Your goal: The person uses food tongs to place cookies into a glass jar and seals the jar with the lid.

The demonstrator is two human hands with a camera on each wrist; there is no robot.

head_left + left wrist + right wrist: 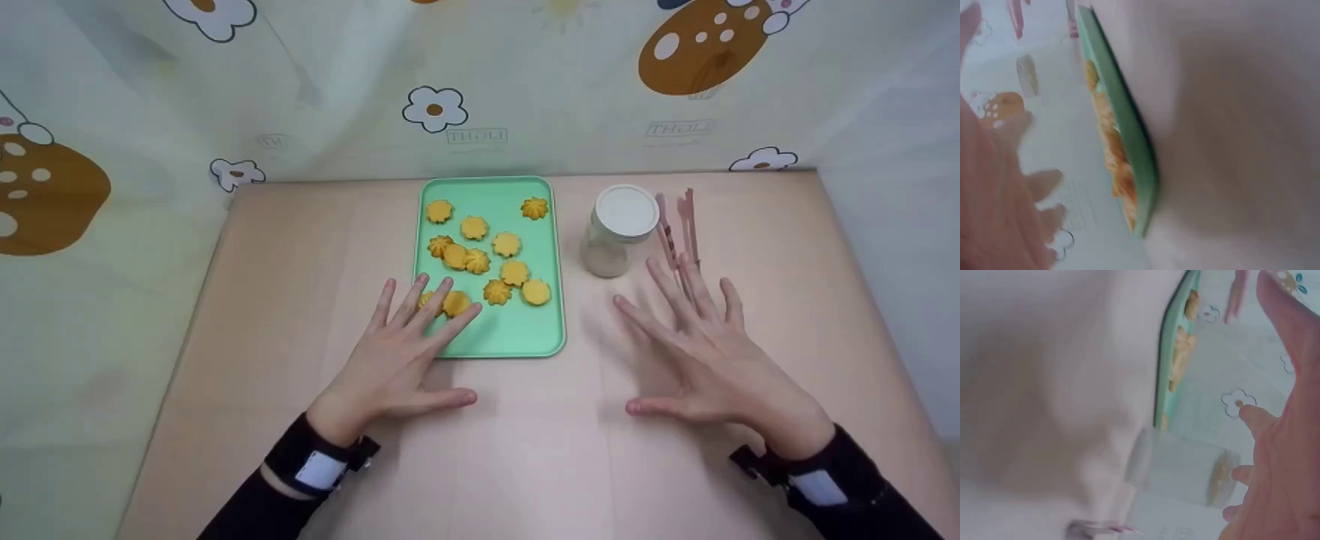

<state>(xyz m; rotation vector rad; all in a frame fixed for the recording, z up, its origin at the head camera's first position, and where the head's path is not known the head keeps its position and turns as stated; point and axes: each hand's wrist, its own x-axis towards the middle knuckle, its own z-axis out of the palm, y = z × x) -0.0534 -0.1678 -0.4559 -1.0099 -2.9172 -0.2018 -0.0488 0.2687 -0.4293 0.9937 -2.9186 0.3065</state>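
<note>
My left hand is spread wide over the near left corner of a green tray, fingers straight and holding nothing. Several golden flower-shaped cookies lie scattered on the tray, two of them partly behind the left fingers. To the right, my right hand is also spread with nothing in it. Just beyond its fingertips stands a clear jar with a white lid on top. Slender pink utensils lie beside the jar, partly covered by the right fingers; their exact kind is unclear.
Everything rests on a light wood-toned table. A pale curtain with flower prints hangs along the back edge and continues at the left. A whitish sheet borders the right side.
</note>
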